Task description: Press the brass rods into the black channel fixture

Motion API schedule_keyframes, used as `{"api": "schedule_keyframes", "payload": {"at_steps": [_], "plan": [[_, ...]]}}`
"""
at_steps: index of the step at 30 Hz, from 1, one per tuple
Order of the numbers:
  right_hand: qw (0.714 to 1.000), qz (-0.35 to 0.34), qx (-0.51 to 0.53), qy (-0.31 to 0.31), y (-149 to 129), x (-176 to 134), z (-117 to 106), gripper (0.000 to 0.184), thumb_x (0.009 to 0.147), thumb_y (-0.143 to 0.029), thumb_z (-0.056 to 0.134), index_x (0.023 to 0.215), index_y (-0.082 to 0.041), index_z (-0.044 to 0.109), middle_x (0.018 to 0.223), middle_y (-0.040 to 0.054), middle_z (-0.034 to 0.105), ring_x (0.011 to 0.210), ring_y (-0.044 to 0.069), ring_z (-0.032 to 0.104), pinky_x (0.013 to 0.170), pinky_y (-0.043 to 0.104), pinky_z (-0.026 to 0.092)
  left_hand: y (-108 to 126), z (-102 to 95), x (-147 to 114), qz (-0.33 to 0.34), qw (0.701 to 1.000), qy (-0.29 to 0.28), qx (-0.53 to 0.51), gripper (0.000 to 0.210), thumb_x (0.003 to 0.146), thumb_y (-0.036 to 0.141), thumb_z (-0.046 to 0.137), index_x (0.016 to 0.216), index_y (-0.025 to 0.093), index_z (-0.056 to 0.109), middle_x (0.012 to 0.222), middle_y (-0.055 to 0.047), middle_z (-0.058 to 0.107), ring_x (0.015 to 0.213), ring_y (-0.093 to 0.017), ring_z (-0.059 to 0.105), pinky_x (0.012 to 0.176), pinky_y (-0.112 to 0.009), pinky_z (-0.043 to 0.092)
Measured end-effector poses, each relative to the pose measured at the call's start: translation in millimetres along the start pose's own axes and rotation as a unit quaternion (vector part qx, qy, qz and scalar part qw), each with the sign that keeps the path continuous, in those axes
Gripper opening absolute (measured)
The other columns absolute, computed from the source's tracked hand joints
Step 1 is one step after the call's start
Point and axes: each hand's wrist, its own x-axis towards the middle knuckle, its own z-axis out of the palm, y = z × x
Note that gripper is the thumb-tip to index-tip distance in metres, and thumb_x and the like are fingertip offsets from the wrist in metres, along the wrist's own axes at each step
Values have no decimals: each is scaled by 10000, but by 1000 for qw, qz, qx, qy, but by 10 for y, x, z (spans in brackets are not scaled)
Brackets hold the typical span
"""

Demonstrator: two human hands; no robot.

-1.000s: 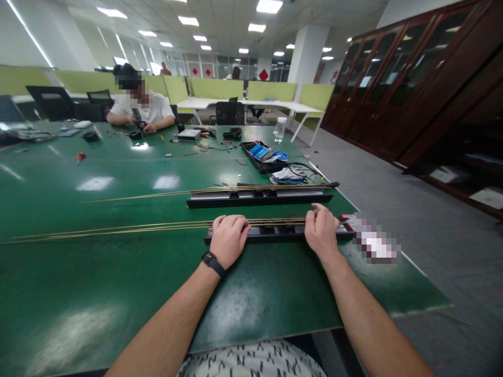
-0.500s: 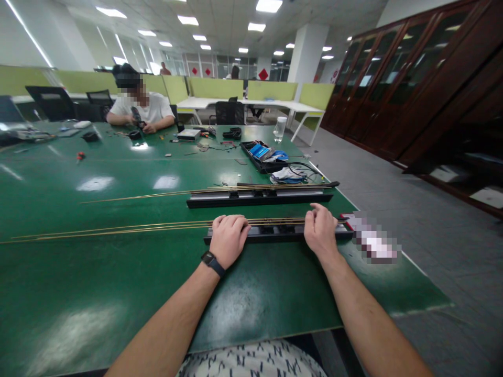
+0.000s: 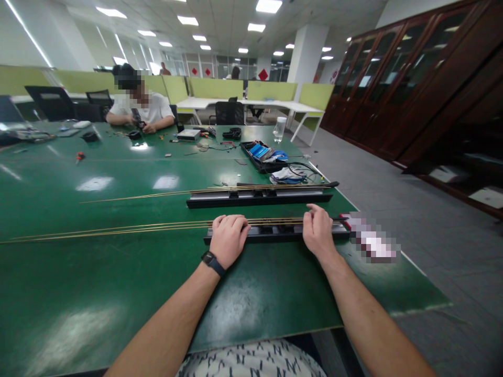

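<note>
A long black rail (image 3: pixel 275 239) with a silvery channel and small black blocks lies crosswise before me. Thin gold-coloured rods (image 3: pixel 137 228) run along its far side and stretch well past its left end. My left hand (image 3: pixel 230 238) is bent over the rail's left part, fingers curled down across the rods and rail. Toward the right end, my right hand (image 3: pixel 317 230) is closed around the rods at the rail, its index finger partly raised. The fingertips of both hands are hidden. Just beyond lies a second black rail (image 3: pixel 259 199), with similar gold rods along it.
A red-edged, blurred-out object (image 3: pixel 371 238) lies by the right table edge. Farther back are a black tray (image 3: pixel 259 162) with blue items, gloves (image 3: pixel 288 175), cables and a clear jar (image 3: pixel 279 130). Across the green table (image 3: pixel 118 293) a person (image 3: pixel 141 107) handles a dark object.
My right hand has shifted slightly left along the rail. My left hand and the second rail look unmoved.
</note>
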Motion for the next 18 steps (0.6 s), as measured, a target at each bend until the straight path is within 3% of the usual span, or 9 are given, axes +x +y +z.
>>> {"api": "schedule_keyframes", "payload": {"at_steps": [6,18], "plan": [[993,65,-94,25,128,68,-30,400,1011,-352,336,1226,-116,576,1010,149,701,976,297,613,921,444,358,-7,11,-9,0,1000,2,1,67,1003,289,569,985,258,625,1119,-10,746,1074,-196,666,1059,-436,349],[998,1,-70,-7,-58,37,21,402,1034,-340,289,1220,-145,587,1123,144,696,1011,275,601,935,421,363,28,1,9,-2,1000,0,4,91,1005,289,554,978,251,632,1118,-29,750,1060,-197,671,1069,-440,351]]}}
